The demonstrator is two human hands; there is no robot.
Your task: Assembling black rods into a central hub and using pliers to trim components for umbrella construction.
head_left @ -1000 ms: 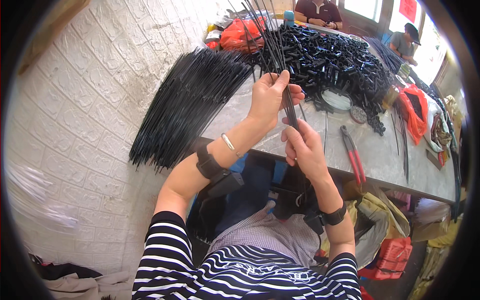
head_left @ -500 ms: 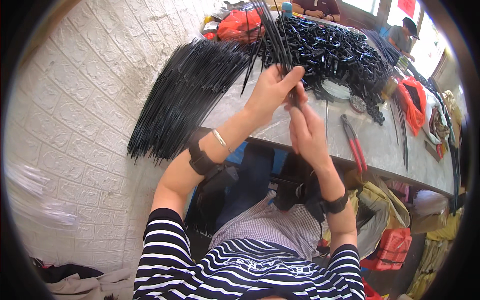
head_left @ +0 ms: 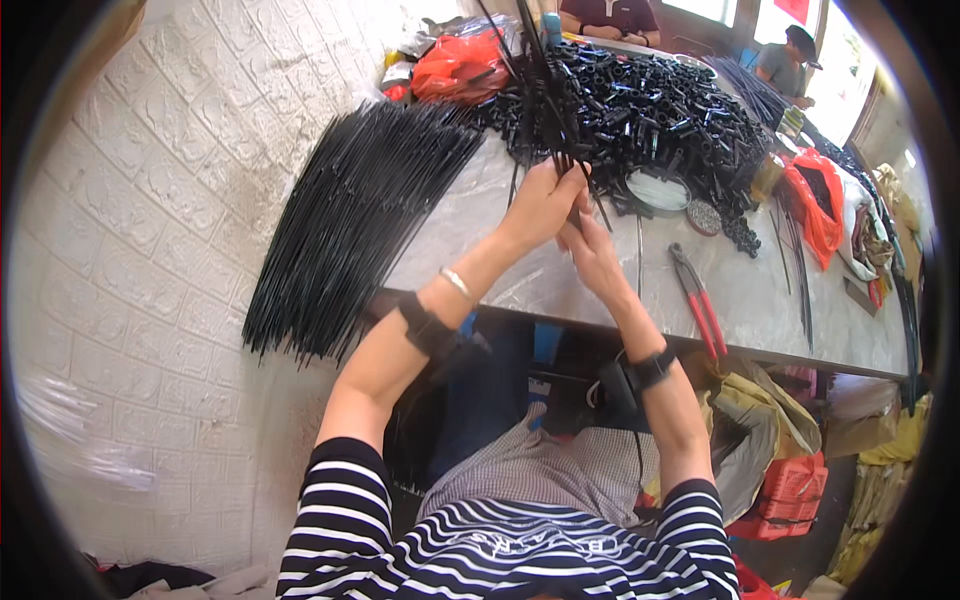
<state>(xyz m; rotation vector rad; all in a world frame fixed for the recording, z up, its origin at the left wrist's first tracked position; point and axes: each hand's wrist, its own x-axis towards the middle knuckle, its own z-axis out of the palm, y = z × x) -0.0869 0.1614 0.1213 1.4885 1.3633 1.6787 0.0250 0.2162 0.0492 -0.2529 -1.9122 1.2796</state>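
Observation:
My left hand (head_left: 541, 205) is closed around a bundle of thin black rods (head_left: 540, 85), which rises away from me above the table and is smeared by motion at its far end. Just below it, my right hand (head_left: 594, 258) closes on the bundle's near end, its fingers partly hidden. A large stack of similar black rods (head_left: 370, 200) lies to the left, overhanging the table's near edge. Beyond my hands spreads a heap of short black tubular parts (head_left: 660, 110). Pliers with red handles (head_left: 697, 298) lie to the right of my right hand.
A round dish of whitish material (head_left: 657, 188) and a smaller round container (head_left: 704, 217) stand before the heap on the metal table (head_left: 520, 275). Red plastic bags (head_left: 458, 66) sit at the back left, another (head_left: 815, 205) at the right. Two people sit across the far side.
Both hands have come slightly down and nearer to me with the rods. The bundle stands more upright, and the view has shifted a little.

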